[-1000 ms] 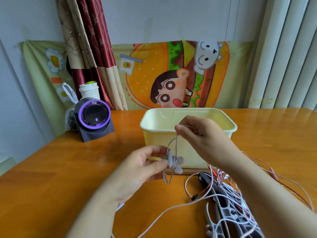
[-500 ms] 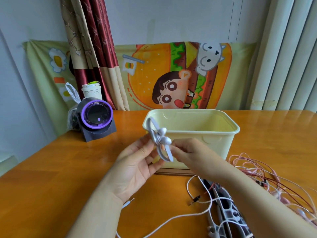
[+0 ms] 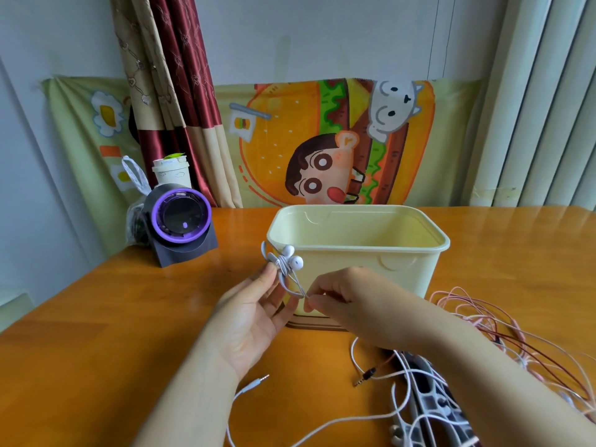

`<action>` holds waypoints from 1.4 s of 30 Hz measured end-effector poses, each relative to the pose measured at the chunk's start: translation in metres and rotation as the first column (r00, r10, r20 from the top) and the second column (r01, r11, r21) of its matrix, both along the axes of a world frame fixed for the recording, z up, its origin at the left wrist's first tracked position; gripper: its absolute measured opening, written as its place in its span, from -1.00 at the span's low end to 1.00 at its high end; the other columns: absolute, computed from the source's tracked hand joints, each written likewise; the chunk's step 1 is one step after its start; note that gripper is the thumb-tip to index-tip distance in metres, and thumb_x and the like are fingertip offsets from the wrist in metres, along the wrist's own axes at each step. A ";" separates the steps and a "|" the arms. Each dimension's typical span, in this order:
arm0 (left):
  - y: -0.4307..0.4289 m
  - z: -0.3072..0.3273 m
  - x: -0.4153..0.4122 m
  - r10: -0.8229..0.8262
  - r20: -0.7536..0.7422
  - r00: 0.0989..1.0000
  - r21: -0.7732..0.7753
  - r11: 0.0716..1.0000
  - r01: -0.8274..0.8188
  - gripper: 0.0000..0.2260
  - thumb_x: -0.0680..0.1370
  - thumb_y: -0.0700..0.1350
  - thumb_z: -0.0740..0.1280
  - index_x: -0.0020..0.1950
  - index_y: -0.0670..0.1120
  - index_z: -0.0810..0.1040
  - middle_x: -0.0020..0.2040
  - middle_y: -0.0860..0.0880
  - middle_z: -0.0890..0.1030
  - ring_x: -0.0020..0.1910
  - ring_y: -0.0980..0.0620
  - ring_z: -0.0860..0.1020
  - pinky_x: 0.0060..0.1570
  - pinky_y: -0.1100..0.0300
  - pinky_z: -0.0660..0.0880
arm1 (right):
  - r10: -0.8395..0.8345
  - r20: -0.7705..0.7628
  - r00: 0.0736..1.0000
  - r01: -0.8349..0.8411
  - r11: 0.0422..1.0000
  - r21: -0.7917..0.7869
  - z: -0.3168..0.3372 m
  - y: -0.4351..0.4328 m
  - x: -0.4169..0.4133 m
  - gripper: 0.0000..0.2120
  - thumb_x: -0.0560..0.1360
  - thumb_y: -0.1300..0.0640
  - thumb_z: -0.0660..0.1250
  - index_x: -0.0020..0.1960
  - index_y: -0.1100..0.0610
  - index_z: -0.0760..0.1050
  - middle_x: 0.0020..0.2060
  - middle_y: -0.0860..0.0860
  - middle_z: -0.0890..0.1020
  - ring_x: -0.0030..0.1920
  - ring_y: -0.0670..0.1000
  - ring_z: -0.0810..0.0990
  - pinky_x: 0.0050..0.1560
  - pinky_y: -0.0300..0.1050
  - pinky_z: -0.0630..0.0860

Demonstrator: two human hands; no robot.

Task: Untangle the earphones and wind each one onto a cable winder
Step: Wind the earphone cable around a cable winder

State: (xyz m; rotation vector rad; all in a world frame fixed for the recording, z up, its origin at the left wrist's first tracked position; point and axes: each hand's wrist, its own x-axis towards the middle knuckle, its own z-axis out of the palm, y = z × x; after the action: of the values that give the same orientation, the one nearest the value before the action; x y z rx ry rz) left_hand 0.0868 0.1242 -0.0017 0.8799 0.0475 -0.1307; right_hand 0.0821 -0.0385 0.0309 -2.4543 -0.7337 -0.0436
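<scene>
while the left hand (image 3: 254, 314) lies palm up above the table (image 3: 96, 333), its thumb and fingertips pinch the white earphones (image 3: 285, 261), whose cord is bunched tight round the middle with both buds poking out to the right, held just in front of the near left corner of the cream tub (image 3: 354, 248). the right hand (image 3: 351, 304) has its fingers curled, thumb and forefinger nipping the lowest loop of that same cord. whether a winder sits inside the bundle i cannot tell. the tub stands open, showing only its own pale inner walls, the bottom hidden from here. behind it to the left, a lidded paper cup (image 3: 171, 171) carries a small label too blurred to read, and beside it a clear plastic bag (image 3: 134, 188) holds something dark. in front of the cup stands a dark device with a purple ring (image 3: 180, 217). the cloth on the wall (image 3: 322, 150) shows a cartoon child inside a burger, with no words i can make out. on the table a white plug (image 3: 258, 381) lies under the left wrist, a black plug (image 3: 364, 377) under the right, and a tangle of pink and red cords (image 3: 503, 321) spreads to the right of the tub.
</scene>
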 end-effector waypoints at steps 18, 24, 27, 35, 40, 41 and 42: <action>-0.005 -0.003 -0.004 0.029 0.008 1.000 0.139 0.990 -0.030 -0.83 0.50 -0.20 0.32 0.03 -0.14 0.66 -0.14 -0.05 0.70 -0.18 0.07 0.59 -0.06 0.14 0.54 | -0.015 0.049 0.999 0.015 1.000 -0.001 0.014 -0.004 -0.006 -0.78 0.59 0.11 0.21 -0.11 0.07 0.62 -0.50 -0.09 0.43 -0.45 -0.14 0.39 -0.39 -0.30 0.31; -0.006 -0.002 -0.007 -0.008 0.105 0.994 0.327 0.945 -0.027 -0.63 0.36 -0.12 0.39 0.15 -0.17 0.57 0.03 -0.15 0.69 -0.10 0.05 0.62 -0.18 0.15 0.56 | -0.122 0.145 0.982 0.093 0.976 0.195 0.020 -0.008 -0.003 -0.76 0.57 0.03 0.24 -0.17 0.11 0.58 -0.48 -0.09 0.45 -0.43 -0.15 0.38 -0.39 -0.33 0.31; -0.006 0.002 -0.012 -0.106 0.150 0.983 0.354 0.934 0.047 -0.63 0.39 -0.13 0.38 0.19 -0.17 0.54 0.08 -0.14 0.68 -0.07 0.04 0.64 -0.23 0.20 0.56 | -0.157 0.160 0.975 0.103 0.947 0.303 0.023 -0.010 -0.004 -0.76 0.57 0.04 0.24 -0.22 0.07 0.55 -0.52 -0.19 0.48 -0.42 -0.20 0.43 -0.38 -0.37 0.32; -0.001 0.009 -0.022 -0.391 0.217 0.895 0.456 0.851 0.262 -0.72 0.45 -0.17 0.40 0.14 -0.14 0.47 0.14 -0.18 0.66 0.09 -0.14 0.63 -0.12 0.18 0.56 | -0.232 0.294 0.927 0.091 0.901 0.425 0.027 -0.013 -0.002 -0.73 0.52 -0.01 0.31 -0.22 0.17 0.53 -0.40 0.12 0.50 -0.40 -0.04 0.36 -0.38 -0.21 0.28; 0.000 0.008 -0.022 -0.408 0.253 0.877 0.462 0.848 0.261 -0.74 0.42 -0.20 0.37 0.10 -0.14 0.54 0.15 -0.21 0.64 0.06 -0.18 0.64 -0.14 0.16 0.58 | -0.225 0.238 0.945 0.095 0.884 0.458 0.022 -0.015 0.003 -0.73 0.51 -0.03 0.33 -0.23 0.16 0.53 -0.43 0.11 0.45 -0.42 -0.13 0.31 -0.39 -0.26 0.26; 0.001 0.007 -0.021 -0.400 0.256 0.880 0.448 0.856 0.259 -0.76 0.41 -0.21 0.38 0.07 -0.12 0.58 0.13 -0.20 0.65 0.03 -0.16 0.65 -0.16 0.16 0.58 | -0.213 0.194 0.958 0.098 0.875 0.475 0.021 -0.015 0.004 -0.72 0.51 -0.03 0.33 -0.22 0.17 0.53 -0.43 0.10 0.43 -0.43 -0.13 0.31 -0.40 -0.27 0.25; 0.002 0.007 -0.021 -0.398 0.258 0.880 0.432 0.863 0.263 -0.78 0.39 -0.21 0.41 0.04 -0.10 0.62 0.11 -0.19 0.65 -0.01 -0.14 0.65 -0.16 0.15 0.58 | -0.200 0.149 0.968 0.103 0.863 0.494 0.019 -0.015 0.006 -0.70 0.51 -0.04 0.32 -0.22 0.20 0.53 -0.45 0.06 0.39 -0.43 -0.12 0.29 -0.41 -0.28 0.24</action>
State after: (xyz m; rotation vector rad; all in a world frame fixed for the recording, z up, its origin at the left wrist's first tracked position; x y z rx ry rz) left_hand 0.0662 0.1257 0.0052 1.2937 -0.4233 -0.3029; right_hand 0.0880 -0.0534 0.0497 -2.0303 -0.5259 -0.4805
